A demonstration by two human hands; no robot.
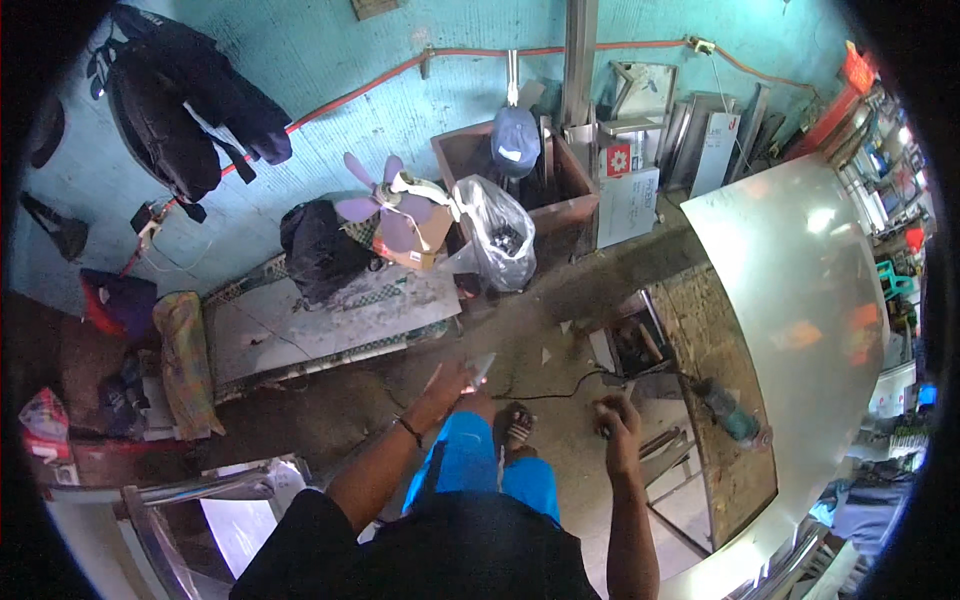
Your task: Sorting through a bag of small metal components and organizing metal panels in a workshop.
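My left hand point(452, 382) reaches forward above my knee, closed on a small, thin, pale flat piece point(482, 371) whose kind I cannot make out. My right hand point(618, 420) is out to the right, its fingers curled. A dark bit shows at those fingers, too small to name. Right of that hand, a green angle grinder point(730, 412) lies on the worn wooden bench top point(712, 345). Neither hand touches it. A black cord point(560, 393) runs over the floor between my hands toward the bench.
A big shiny metal sheet point(800, 260) covers the bench's far side. At the left stands a low white board platform point(300, 335) with a purple-bladed fan point(390, 205). Behind are a clear plastic bag point(495, 235) and a brown bin point(575, 205). A metal frame point(170, 540) is at lower left.
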